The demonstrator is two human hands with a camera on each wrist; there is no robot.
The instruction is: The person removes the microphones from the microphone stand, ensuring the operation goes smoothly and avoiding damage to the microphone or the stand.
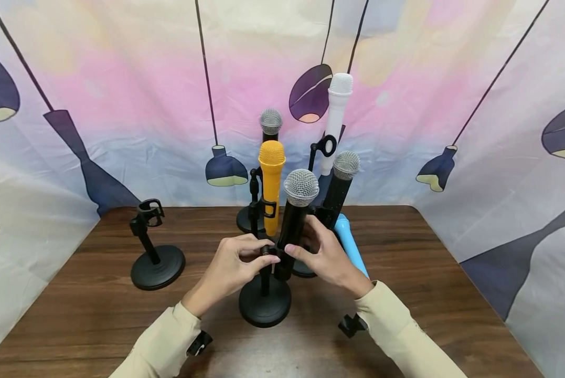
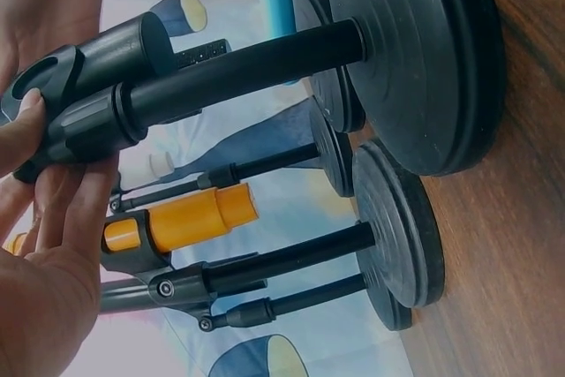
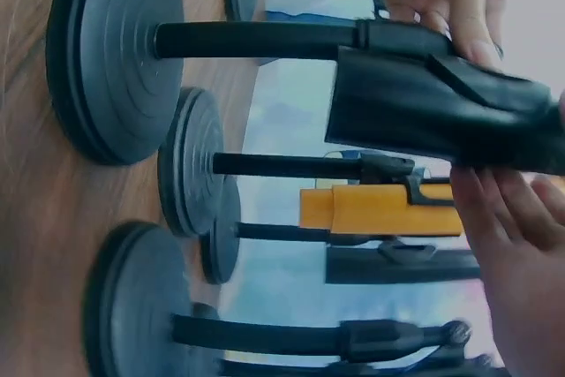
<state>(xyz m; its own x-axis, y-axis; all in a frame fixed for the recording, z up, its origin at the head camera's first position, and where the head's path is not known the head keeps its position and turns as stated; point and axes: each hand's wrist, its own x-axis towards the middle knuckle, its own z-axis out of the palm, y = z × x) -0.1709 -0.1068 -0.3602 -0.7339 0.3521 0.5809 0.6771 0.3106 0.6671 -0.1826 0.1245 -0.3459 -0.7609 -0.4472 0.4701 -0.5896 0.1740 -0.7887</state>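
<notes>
A black microphone [image 1: 291, 223] with a silver mesh head stands nearly upright in the clip of the front microphone stand [image 1: 265, 304]. My left hand [image 1: 227, 265] pinches that stand's clip joint, with the thumb across it in the left wrist view. From the other side my right hand [image 1: 329, 254] holds the microphone's body, thumb in front. In the right wrist view the lower body of the microphone [image 3: 388, 108] lies alongside the stand's pole [image 3: 256, 40]. Close behind stands a yellow microphone [image 1: 272, 184] in another clip.
An unoccupied stand [image 1: 157, 265] is at the left of the wooden table [image 1: 88, 304]. Behind my hands are a second black microphone [image 1: 337, 191], a white one [image 1: 335, 118], another silver-headed one [image 1: 270, 122] and a light blue one [image 1: 350, 244]. A printed cloth [image 1: 159, 105] hangs behind.
</notes>
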